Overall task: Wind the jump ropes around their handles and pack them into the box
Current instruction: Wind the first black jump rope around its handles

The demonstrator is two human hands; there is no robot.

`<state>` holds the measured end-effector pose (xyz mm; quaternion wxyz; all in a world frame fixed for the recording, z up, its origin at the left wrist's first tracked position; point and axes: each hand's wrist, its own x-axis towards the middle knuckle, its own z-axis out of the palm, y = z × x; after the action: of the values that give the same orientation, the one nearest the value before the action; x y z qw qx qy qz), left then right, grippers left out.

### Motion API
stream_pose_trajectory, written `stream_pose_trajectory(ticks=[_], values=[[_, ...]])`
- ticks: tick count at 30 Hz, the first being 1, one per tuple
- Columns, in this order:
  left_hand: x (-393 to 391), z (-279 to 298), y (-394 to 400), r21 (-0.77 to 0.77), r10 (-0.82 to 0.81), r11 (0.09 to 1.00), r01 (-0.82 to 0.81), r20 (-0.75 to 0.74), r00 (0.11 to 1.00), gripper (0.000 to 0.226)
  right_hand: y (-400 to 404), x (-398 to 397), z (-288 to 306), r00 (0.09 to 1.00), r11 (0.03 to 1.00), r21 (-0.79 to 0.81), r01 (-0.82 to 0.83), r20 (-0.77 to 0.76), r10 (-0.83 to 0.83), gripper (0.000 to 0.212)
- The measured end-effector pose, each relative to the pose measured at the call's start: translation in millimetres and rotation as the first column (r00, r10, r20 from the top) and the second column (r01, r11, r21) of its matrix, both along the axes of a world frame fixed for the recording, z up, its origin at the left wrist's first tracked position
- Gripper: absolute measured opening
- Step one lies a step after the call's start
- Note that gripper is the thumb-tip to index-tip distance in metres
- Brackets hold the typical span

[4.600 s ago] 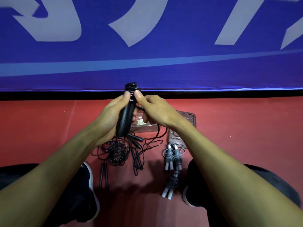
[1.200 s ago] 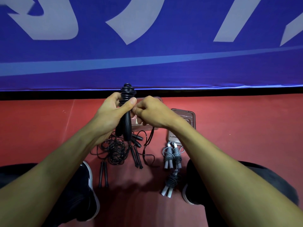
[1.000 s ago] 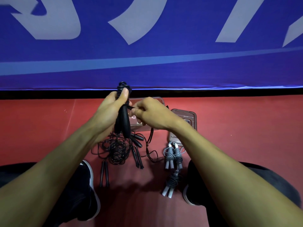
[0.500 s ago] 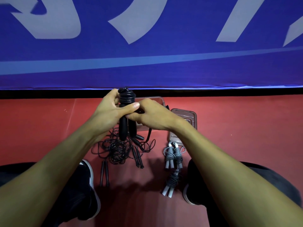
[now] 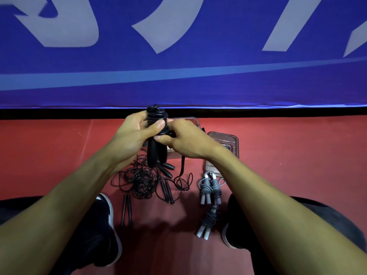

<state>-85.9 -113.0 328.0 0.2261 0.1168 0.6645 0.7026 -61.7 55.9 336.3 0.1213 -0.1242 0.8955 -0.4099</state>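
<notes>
What moved: Since the picture from a few seconds back, the loose black rope on the floor has got shorter and the coil at the top of the handles has got fatter. The right hand has come in close against the left.
Left hand: The left hand (image 5: 133, 139) is curled round the pair of black handles (image 5: 155, 153), with the thumb pressing down on the coil (image 5: 157, 118).
Right hand: The right hand (image 5: 185, 140) pinches the rope right beside the coil, fingers bent tight.
Loose end: A short tail of rope (image 5: 181, 175) hangs down from the right hand to the red floor (image 5: 288, 155).
Other ropes: A black tangle (image 5: 142, 180) lies on the floor under the hands. Two wound grey ropes (image 5: 211, 187) lie to the right, not packed yet.
Box: The clear box (image 5: 191, 122) sits on the floor behind the hands, mostly hidden. Its lid (image 5: 223, 148) seems to lie just beside it.
How to do it well: Keep the thumb on the coil so it cannot spring loose. Pull each turn snug, lay it next to the last one, and tuck the tail under a turn at the end.
What could go wrong: I think the tail could snag on the tangle, so lift it free first.
</notes>
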Motion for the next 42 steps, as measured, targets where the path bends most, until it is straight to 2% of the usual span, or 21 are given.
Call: stream_pose_trajectory(ticks=[5,8,11,14,17,21,23,25,28,31,34,37,40,42], values=[[2,1,2,-0.07,0.092,0.993,-0.1,-0.108,0.99,0.018,-2,-1,-2,0.999,1.0,0.017,-0.014,0.05,0.014,0.01],[2,2,5,-0.095,0.146,0.982,-0.161,-0.149,0.978,0.01,-7,0,-3,0.999,1.0,0.015,0.022,0.041,-0.023,0.038],[1,2,7,-0.127,0.172,0.973,-0.194,-0.161,0.972,0.013,-9,5,2,1.0,0.999,-0.03,0.025,0.017,-0.024,0.031],[3,2,8,-0.133,0.156,0.976,-0.173,-0.131,0.979,0.012,-11,7,3,0.999,1.0,0.015,-0.011,-0.034,0.011,0.028],[6,6,7,-0.033,0.079,0.996,-0.079,-0.017,0.997,0.035,-12,9,5,0.999,1.0,-0.026,-0.014,-0.036,0.014,0.02],[6,17,4,0.152,-0.013,0.988,-0.006,0.126,0.992,0.04,-9,5,1,1.0,0.993,-0.12,-0.019,0.012,0.02,0.017],[5,18,1,0.181,-0.037,0.983,0.011,0.14,0.989,0.04,-9,3,-2,1.0,0.989,-0.148,-0.006,0.02,0.009,0.019],[5,16,2,0.132,-0.03,0.991,0.019,0.083,0.996,0.041,-11,3,-4,1.0,0.987,-0.163,-0.007,0.017,0.01,0.028],[4,15,2,0.1,0.024,0.995,-0.024,-0.003,1.0,0.044,-11,4,-2,0.999,0.989,-0.145,0.019,0.049,-0.012,0.029],[-1,12,0,0.123,0.112,0.987,-0.106,-0.043,0.993,0.03,-6,3,1,0.992,0.985,-0.155,0.081,0.112,-0.064,0.052],[-2,11,-1,0.087,0.152,0.986,-0.145,-0.085,0.985,0.017,-2,5,2,0.992,0.992,-0.078,0.095,0.091,-0.087,0.053],[-3,8,-2,0.066,0.209,0.977,-0.203,-0.099,0.973,0.024,-2,5,1,0.995,0.997,-0.007,0.083,0.047,-0.083,0.053],[-3,9,-1,0.039,0.239,0.971,-0.236,-0.122,0.963,0.041,-3,3,0,0.999,0.998,-0.038,0.044,0.027,-0.043,0.052],[-1,7,3,0.016,0.237,0.971,-0.237,-0.15,0.96,0.043,-4,2,-2,1.0,0.999,-0.035,-0.024,-0.006,0.023,0.051]])
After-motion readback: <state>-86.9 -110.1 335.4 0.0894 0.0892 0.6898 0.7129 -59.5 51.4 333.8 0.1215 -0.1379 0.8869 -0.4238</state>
